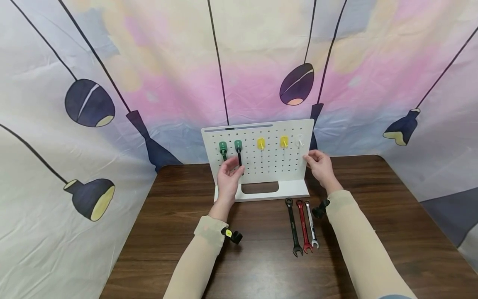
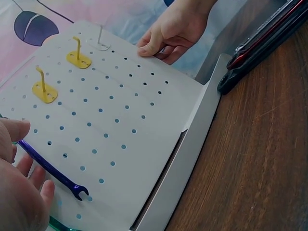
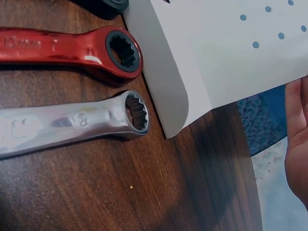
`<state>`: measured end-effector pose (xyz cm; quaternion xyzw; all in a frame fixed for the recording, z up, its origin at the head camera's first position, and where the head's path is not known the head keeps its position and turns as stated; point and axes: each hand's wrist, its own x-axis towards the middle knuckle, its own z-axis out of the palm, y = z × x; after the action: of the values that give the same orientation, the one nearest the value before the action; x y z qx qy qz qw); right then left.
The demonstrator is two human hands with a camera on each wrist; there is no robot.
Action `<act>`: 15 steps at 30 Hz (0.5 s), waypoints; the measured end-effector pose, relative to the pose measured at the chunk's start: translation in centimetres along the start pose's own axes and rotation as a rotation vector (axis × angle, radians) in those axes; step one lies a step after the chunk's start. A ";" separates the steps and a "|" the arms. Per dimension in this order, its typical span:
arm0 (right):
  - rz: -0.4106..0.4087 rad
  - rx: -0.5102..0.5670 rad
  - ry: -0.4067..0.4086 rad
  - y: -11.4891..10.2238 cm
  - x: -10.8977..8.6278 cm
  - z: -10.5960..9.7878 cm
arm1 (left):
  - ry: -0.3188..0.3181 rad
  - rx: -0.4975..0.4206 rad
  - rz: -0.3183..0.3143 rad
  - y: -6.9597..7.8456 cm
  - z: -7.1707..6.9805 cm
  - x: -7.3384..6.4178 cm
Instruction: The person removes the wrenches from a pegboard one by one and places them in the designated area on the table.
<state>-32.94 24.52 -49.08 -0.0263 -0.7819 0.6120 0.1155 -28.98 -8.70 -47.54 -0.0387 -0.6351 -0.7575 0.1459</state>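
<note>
A white pegboard (image 1: 269, 162) stands upright on the table. From its second green hook (image 1: 238, 144) hangs a dark blue wrench (image 2: 53, 171), its open-end jaw pointing down. My left hand (image 1: 228, 178) is at this wrench, its thumb overlapping the shaft and its loosely bent fingers beside it, thumb and fingers apart. Another wrench (image 1: 223, 154) with a green shaft hangs on the first green hook (image 1: 223, 145), partly behind my left hand. My right hand (image 1: 322, 168) pinches the board's right edge, the thumb (image 2: 148, 45) on the front face.
Two yellow hooks (image 1: 261, 143) and a clear hook (image 1: 299, 141) on the board carry nothing. Black (image 1: 293, 226), red (image 1: 304, 226) and silver (image 1: 311, 224) combination wrenches lie side by side before its right foot. A printed cloth (image 1: 246, 62) hangs behind the wooden table (image 1: 257, 265).
</note>
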 end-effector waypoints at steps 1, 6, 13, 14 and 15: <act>0.002 -0.001 0.000 0.0 0.0 0.0 | 0.000 0.000 -0.003 -0.1 0.1 0.1; 0.016 -0.002 -0.002 -0.1 0.0 0.0 | 0.007 -0.020 -0.029 -0.3 0.3 0.4; 0.017 0.004 0.008 -0.2 -0.1 0.1 | 0.005 -0.019 -0.061 -0.1 0.9 0.8; 0.015 0.003 0.008 -0.2 -0.2 0.2 | 0.009 -0.015 -0.064 -0.2 1.0 0.9; 0.014 0.001 0.008 -0.2 -0.2 0.2 | 0.013 -0.008 -0.066 -0.2 1.0 0.9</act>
<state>-32.76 24.27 -48.96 -0.0341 -0.7811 0.6129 0.1146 -30.08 -7.83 -47.34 -0.0134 -0.6319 -0.7648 0.1251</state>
